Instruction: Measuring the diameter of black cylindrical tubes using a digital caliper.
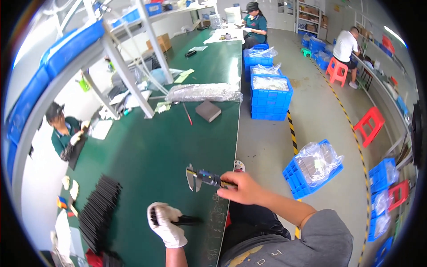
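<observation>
The left hand (pixel 165 224) — wearing a white glove — is gripping a thin black strip (pixel 186 220) over the green table (pixel 155 147). The bare right hand (pixel 240 188) is holding a digital caliper (pixel 203 177) by its beam, jaws pointing down. A pile of black strips (pixel 100 210) is lying to the left — near the table's edge.

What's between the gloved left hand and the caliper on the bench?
Head view: only bare green mat lies between the left hand and the caliper.
</observation>
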Available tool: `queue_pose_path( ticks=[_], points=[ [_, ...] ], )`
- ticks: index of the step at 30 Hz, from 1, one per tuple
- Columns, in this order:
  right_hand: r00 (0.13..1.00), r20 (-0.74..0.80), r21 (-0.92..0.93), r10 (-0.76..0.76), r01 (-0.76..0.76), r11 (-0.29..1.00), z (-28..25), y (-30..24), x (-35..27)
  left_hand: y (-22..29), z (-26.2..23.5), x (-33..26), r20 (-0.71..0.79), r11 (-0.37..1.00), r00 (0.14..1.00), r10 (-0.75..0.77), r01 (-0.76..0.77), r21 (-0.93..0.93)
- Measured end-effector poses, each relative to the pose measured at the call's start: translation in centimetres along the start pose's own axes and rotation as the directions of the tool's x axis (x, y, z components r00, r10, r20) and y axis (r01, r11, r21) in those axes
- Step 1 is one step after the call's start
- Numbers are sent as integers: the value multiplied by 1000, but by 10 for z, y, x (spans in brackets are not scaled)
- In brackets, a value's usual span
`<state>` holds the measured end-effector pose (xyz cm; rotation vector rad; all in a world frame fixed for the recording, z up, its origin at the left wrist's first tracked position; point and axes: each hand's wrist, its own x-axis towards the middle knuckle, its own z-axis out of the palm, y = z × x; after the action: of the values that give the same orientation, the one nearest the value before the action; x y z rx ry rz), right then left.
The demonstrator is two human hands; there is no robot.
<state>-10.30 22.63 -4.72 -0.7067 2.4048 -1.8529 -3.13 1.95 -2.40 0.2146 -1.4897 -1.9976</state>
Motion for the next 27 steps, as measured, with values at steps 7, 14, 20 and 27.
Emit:
queue_pose_path(
  ticks=[7, 14, 20, 27],
  points=[
    [999, 45, 103, -9, 4, 995, 16, -19, -14, -20, -16, 45, -129, 445, 647, -752, 353, -823],
    [971, -155, 145, -183, 205, 968, 40, -32, -8, -26, 29, 8, -30, 672, 714, -699, 642, -371],
    [954, -44, -80, -297, 293, 953, 44, -52, 10, -99, -27, -4, 446, 353, 723, -527, 664, -659],
    [918, 110, -152, -381, 394, 906, 70, -76, 40, -67, -10, -16, 436, 241, 601, -670, 732, -638]
  ],
)
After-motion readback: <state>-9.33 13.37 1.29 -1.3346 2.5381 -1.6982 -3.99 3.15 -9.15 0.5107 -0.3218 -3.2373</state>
